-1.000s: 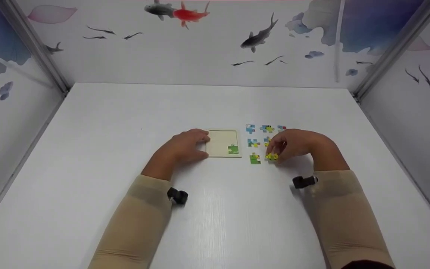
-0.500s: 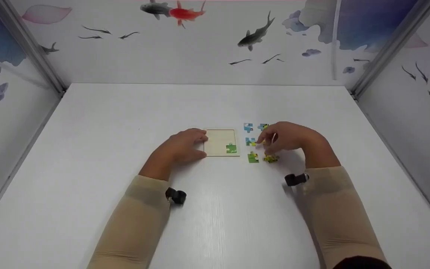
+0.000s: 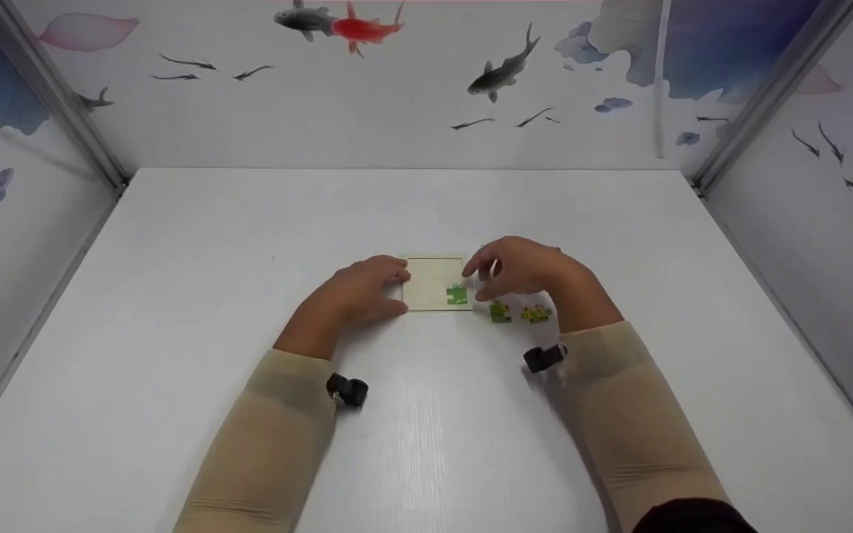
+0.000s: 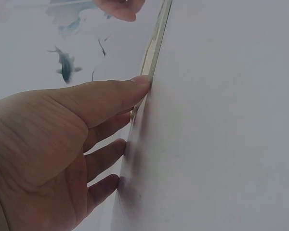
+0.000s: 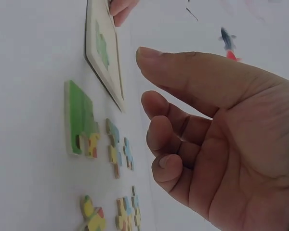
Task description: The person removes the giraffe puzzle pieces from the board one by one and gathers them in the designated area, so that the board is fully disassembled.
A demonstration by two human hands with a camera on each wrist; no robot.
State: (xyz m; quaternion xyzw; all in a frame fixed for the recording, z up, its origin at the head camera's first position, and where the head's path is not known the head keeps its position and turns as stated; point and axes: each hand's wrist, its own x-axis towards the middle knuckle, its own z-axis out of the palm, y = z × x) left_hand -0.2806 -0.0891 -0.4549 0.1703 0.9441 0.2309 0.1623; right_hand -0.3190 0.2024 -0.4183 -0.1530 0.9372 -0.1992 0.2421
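A pale wooden puzzle tray (image 3: 434,310) lies flat on the table, a green jigsaw piece (image 3: 457,296) in its near right corner. My left hand (image 3: 367,289) touches the tray's left edge with thumb and fingertips; in the left wrist view its thumb rests against the tray's side (image 4: 156,53). Beside the tray's right edge hovers my right hand (image 3: 526,266), thumb and fingers apart. The right wrist view shows nothing between them. Loose on the table lie a green-and-yellow jigsaw piece (image 3: 500,312) and a yellow one (image 3: 536,314).
More loose jigsaw pieces (image 5: 113,147) in blue and yellow sit right of the tray, mostly hidden under my right hand in the head view. White walls (image 3: 397,111) printed with fish enclose the white table (image 3: 249,215) at the back and sides.
My right hand has let go of the yellow jigsaw piece, leaving it on the table, and has moved left to the tray's right edge. My left hand stays at the tray.
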